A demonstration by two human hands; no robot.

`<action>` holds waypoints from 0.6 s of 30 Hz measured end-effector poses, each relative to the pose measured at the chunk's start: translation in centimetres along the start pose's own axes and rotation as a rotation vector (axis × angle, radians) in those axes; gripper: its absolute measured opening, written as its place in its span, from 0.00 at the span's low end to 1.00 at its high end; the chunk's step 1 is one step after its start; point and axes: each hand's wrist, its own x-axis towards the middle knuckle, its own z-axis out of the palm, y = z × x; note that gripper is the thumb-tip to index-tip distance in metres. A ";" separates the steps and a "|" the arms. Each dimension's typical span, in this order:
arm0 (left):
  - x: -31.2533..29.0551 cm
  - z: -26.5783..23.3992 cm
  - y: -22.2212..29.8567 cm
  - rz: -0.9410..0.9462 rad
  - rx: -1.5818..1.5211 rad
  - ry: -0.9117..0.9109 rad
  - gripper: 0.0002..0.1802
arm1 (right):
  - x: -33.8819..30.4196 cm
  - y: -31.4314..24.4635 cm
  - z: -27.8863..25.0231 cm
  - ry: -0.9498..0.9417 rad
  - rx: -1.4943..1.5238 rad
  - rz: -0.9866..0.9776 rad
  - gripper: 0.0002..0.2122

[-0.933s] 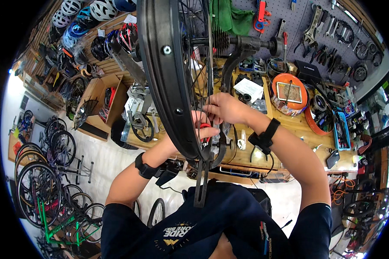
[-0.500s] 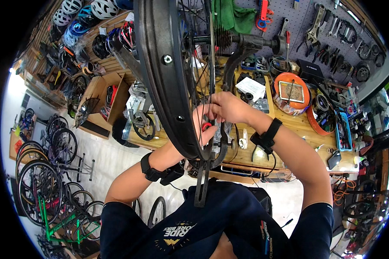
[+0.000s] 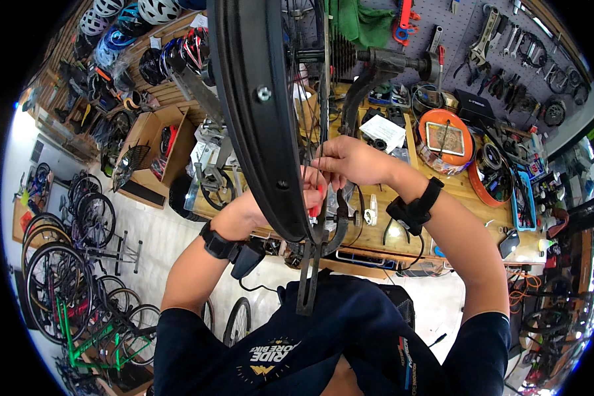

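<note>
A black bicycle wheel rim (image 3: 254, 119) stands upright before me in a truing stand (image 3: 371, 76), with thin spokes (image 3: 325, 99) and a dark cassette (image 3: 342, 59) to the right of the rim. My left hand (image 3: 315, 179) reaches behind the rim, which hides part of it. Its fingers are closed on a small red tool, apparently a spoke wrench (image 3: 317, 202), low among the spokes. Just above and to the right, my right hand (image 3: 355, 160) pinches at a spoke, thumb and forefinger together. The slotted foot of a dark metal bracket (image 3: 305, 290) points toward my chest.
Behind the wheel, a wooden workbench (image 3: 435, 198) carries an orange round container (image 3: 445, 142), papers (image 3: 383, 134), pliers (image 3: 397, 231) and a blue tray (image 3: 525, 201). Tools hang on a pegboard (image 3: 422, 49). At left are an open cardboard box (image 3: 155, 155) and several bicycles (image 3: 63, 284).
The rim has turned slightly, its holes sitting a little lower and farther right. My left wrist has moved left, and the red tool now stands more upright. My right hand stays near the same spokes.
</note>
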 end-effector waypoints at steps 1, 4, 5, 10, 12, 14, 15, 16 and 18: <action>0.1 0.4 -0.2 -0.009 0.102 0.082 0.22 | 0.1 0.1 0.0 0.011 -0.019 0.011 0.12; 0.7 1.7 0.0 0.038 0.606 0.304 0.20 | 0.9 1.5 -0.2 0.069 -0.078 0.041 0.12; 1.0 2.1 0.1 0.068 0.806 0.373 0.20 | 1.3 2.5 -0.4 0.100 -0.101 0.047 0.12; 1.1 1.4 -0.5 0.191 1.166 0.370 0.27 | 1.9 1.9 -0.1 0.140 -0.234 0.035 0.14; 0.9 1.8 0.8 0.068 1.071 0.343 0.27 | 1.6 1.3 -0.2 0.140 -0.252 0.042 0.14; 1.0 1.8 0.0 0.130 1.111 0.390 0.27 | 1.6 1.3 -0.2 0.143 -0.268 0.059 0.14; 1.0 1.9 -0.5 0.152 1.131 0.413 0.26 | 1.7 1.3 -0.3 0.143 -0.276 0.066 0.14; 1.1 2.1 -0.9 0.174 1.151 0.436 0.25 | 1.8 1.5 -0.3 0.143 -0.293 0.061 0.14; 1.0 2.4 -1.0 0.179 1.113 0.435 0.22 | 2.2 1.8 -0.2 0.149 -0.324 0.059 0.15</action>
